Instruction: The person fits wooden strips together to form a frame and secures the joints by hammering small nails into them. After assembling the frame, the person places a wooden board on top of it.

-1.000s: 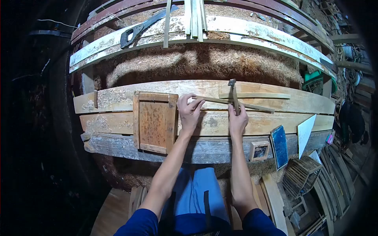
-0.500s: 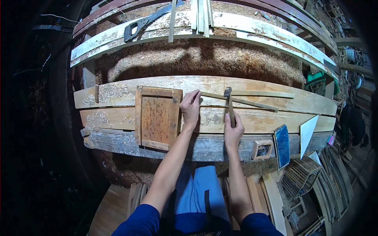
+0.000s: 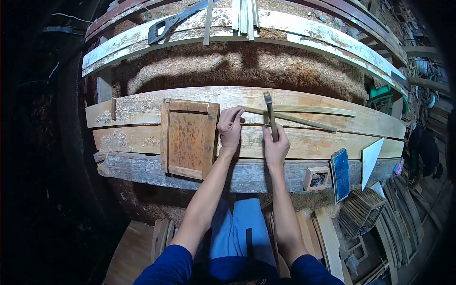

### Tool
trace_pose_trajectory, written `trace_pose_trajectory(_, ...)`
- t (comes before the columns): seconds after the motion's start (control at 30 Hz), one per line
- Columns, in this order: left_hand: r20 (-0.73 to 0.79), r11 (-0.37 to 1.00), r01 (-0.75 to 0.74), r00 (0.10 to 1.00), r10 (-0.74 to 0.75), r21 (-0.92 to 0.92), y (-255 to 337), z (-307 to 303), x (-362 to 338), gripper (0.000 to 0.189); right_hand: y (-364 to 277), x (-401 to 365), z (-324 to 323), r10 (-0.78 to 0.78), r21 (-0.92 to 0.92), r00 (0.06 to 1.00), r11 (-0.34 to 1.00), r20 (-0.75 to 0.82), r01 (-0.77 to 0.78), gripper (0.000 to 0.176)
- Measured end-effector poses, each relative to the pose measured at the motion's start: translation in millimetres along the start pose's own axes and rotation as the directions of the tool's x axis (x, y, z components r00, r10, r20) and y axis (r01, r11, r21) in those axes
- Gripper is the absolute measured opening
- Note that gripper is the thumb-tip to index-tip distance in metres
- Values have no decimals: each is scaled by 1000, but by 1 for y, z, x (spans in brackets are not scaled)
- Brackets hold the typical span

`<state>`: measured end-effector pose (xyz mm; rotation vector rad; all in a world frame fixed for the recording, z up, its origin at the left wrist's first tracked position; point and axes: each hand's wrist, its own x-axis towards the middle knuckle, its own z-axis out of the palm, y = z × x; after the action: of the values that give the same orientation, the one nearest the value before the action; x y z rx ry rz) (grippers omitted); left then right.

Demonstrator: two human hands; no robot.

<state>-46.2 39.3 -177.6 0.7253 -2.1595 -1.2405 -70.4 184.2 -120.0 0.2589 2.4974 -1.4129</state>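
Observation:
My right hand (image 3: pixel 276 149) grips the handle of a hammer (image 3: pixel 271 114), whose metal head points away from me. The hammer stands over a thin wooden strip (image 3: pixel 304 121) that lies slanted across the bench planks. My left hand (image 3: pixel 230 127) is closed in a pinch at the left end of this strip; whether something smaller is also between the fingertips is too small to tell. Beside my left wrist lies a wooden frame with a speckled brown panel (image 3: pixel 185 142). Another thin strip (image 3: pixel 316 110) rests just behind the slanted one.
On the plank bench (image 3: pixel 128 166), wood shavings (image 3: pixel 135 108) cover the left side. A small wooden box (image 3: pixel 317 178), a blue panel (image 3: pixel 340 175) and a white triangular piece (image 3: pixel 371 159) are at the right. Across the gap, a handsaw (image 3: pixel 164 27) and several strips (image 3: pixel 245 19) lie on a white beam.
My right hand has shifted a little left and away from me, and the hammer head has lifted and tilted. My left hand keeps its pinch almost in place.

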Motion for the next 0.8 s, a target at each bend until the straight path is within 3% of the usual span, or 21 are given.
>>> trace_pose_trajectory(0.03, 9, 996, 42, 999, -42, -82, -1, 0, 0, 13, -3, 10, 5, 6, -17, 1000, 1000, 30, -6, 31)
trace_pose_trajectory(0.1, -17, 998, 7, 1000, -8, -59, -3, 2, 1, 12, -5, 26, 17, 13, -37, 998, 999, 60, -10, 30)
trace_pose_trajectory(0.17, -42, 999, -30, 999, 29, -35, -6, 4, 3, 11, -2, 36, 35, -58, 56, 998, 997, 22, 56, 31)
trace_pose_trajectory(0.33, -30, 999, -29, 999, 28, -37, -12, 5, 3, 12, -11, 42, 41, 62, -111, 990, 993, 123, -48, 33)
trace_pose_trajectory(0.43, -7, 997, -64, 998, 64, -30, -13, 3, 5, 14, -1, 45, 42, 34, -112, 990, 994, 138, -18, 35)
trace_pose_trajectory(0.63, 53, 1000, 7, 999, -8, 9, -16, -1, -3, 13, 4, 45, 43, 13, -131, 992, 991, 124, 3, 35)
trace_pose_trajectory(0.7, 29, 994, -109, 994, 109, 13, -14, 0, -1, 13, 4, 44, 43, 16, -99, 992, 995, 129, -4, 35)
trace_pose_trajectory(0.8, 23, 999, -50, 998, 50, -12, -12, 0, 3, 13, 5, 44, 45, -24, -73, 994, 997, 104, 31, 34)
